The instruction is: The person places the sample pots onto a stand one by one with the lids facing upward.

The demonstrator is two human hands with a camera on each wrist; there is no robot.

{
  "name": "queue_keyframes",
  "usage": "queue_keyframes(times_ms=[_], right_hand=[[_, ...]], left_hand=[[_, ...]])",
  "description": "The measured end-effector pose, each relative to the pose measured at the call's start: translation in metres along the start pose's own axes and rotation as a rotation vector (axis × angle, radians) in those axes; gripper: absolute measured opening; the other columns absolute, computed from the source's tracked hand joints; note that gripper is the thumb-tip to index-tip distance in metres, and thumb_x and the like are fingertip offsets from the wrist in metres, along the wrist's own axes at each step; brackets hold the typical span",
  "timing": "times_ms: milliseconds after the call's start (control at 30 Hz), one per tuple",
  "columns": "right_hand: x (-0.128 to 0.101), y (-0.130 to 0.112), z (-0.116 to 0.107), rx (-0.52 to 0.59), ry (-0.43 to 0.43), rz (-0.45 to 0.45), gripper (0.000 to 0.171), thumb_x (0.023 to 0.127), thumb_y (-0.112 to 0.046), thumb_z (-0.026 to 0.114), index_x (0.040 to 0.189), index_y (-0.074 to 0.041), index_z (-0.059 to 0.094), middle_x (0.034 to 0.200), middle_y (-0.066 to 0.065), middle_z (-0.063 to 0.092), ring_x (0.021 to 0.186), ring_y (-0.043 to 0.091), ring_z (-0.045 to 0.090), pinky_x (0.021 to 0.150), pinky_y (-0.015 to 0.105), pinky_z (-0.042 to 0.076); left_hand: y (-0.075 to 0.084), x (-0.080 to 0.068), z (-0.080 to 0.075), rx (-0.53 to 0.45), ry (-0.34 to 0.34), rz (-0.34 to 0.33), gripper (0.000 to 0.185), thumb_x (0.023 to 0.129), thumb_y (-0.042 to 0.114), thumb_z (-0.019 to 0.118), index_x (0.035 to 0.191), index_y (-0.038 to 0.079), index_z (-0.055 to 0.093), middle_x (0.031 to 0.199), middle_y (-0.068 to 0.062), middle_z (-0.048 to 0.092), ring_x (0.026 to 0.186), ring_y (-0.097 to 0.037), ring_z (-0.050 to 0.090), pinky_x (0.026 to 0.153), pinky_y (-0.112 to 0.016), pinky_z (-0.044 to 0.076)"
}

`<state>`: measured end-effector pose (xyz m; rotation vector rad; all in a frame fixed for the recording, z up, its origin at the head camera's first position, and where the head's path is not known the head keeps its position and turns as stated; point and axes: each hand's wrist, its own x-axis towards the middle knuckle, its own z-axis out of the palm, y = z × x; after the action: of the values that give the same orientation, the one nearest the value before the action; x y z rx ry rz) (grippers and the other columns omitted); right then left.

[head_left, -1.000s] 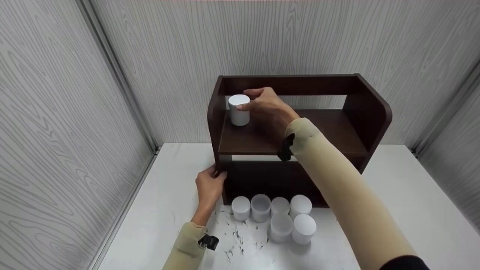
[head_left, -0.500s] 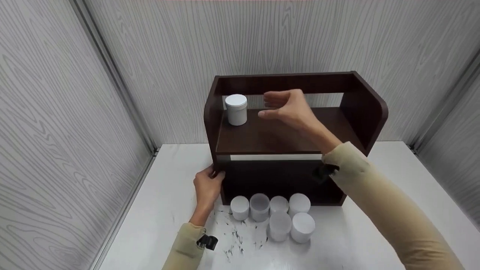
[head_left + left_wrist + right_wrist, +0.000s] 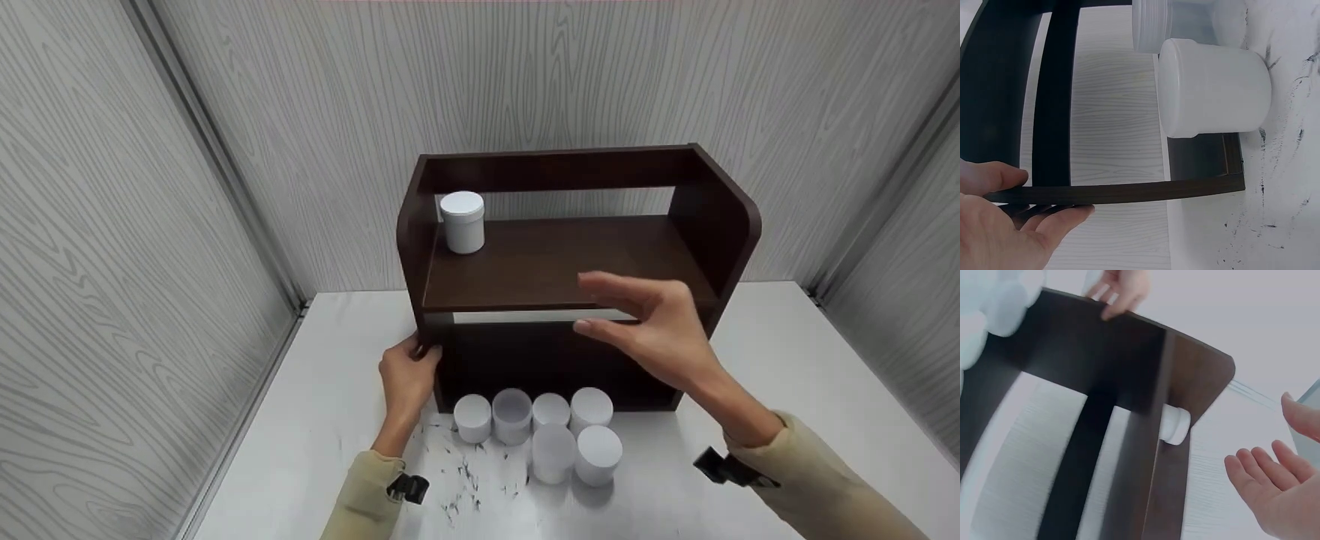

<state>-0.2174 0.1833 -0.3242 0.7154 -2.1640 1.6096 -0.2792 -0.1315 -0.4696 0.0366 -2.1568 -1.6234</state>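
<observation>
Head view: seven white jars [image 3: 551, 439], one shelf [image 3: 562, 262].

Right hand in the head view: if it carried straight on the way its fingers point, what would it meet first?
Probably nothing at once: the right hand points left across the shelf unit's front, empty. Farther along lies the left hand gripping the side panel; depth is unclear.
</observation>
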Motion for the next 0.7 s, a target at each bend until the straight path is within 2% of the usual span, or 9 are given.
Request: queue_keyframes(times_ms=[200,400,567,700], right_hand=[[-0.043,0.023,-0.011,-0.047,0.023,0.057,0.040,0.080,-0.002,0.091,0.118,-0.005,0.080,0.113,0.006,0.079,0.108,0.020,0.074,0.094,0.032,0.056],[-0.079,0.053,-0.017,-0.074,0.031,0.155,0.038,0.079,-0.004,0.093,0.115,-0.007,0.080,0.108,0.007,0.079,0.103,0.022,0.076,0.091,0.029,0.058],[-0.104,0.075,-0.021,-0.081,0.036,0.261,0.039,0.080,-0.005,0.092,0.117,-0.004,0.079,0.111,0.008,0.079,0.103,0.019,0.076,0.088,0.024,0.058],[-0.118,0.090,-0.021,-0.103,0.017,0.331,0.038,0.080,-0.008,0.093,0.116,-0.006,0.079,0.112,0.005,0.078,0.105,0.020,0.075,0.091,0.026,0.057]], left_hand=[[-0.002,0.000,0.000,0.007,-0.003,0.013,0.033,0.096,0.003,0.069,0.125,-0.012,0.070,0.116,-0.025,0.074,0.104,-0.034,0.074,0.084,-0.044,0.060],[0.000,0.000,-0.001,0.004,0.001,-0.002,0.035,0.096,0.003,0.068,0.127,-0.012,0.069,0.117,-0.026,0.073,0.105,-0.035,0.074,0.083,-0.042,0.060],[0.001,0.000,0.000,0.011,0.004,-0.013,0.036,0.095,0.004,0.069,0.128,-0.011,0.069,0.116,-0.026,0.074,0.105,-0.035,0.074,0.084,-0.043,0.060],[0.001,0.001,0.000,0.008,0.010,-0.014,0.036,0.094,0.004,0.070,0.127,-0.010,0.070,0.116,-0.025,0.074,0.106,-0.034,0.073,0.086,-0.044,0.059]])
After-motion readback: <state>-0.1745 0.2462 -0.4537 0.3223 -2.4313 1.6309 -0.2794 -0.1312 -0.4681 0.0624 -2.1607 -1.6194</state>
